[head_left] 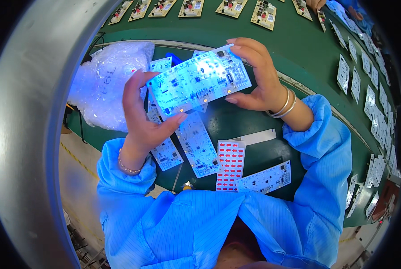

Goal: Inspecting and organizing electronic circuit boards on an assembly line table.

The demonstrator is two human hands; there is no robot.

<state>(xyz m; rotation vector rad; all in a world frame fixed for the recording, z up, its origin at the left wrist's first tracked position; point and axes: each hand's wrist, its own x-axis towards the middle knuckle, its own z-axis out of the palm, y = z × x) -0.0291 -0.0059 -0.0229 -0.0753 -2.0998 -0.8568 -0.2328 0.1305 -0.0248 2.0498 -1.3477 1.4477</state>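
A white circuit board [196, 83] is held up in the air between both hands, tilted with its right end higher. Bright blue light falls on its component side. My left hand [144, 114] pinches the left end, thumb below and fingers above. At the other end, my right hand [258, 74] grips the board between thumb and fingers. Beneath it, another white circuit board [196, 143] lies on the green table, with more boards partly covered around it. A sheet of red arrow stickers [230, 166] rests nearby, beside a further circuit board [267, 178] close to my body.
A bubble-wrap bag [115, 83] sits at the left. A white strip [258, 136] lies by the sticker sheet. Beyond the metal edge, tan boards with components [191, 8] line the far side, and many white boards [370, 101] stand along the right. A metal pole [23, 130] rises at left.
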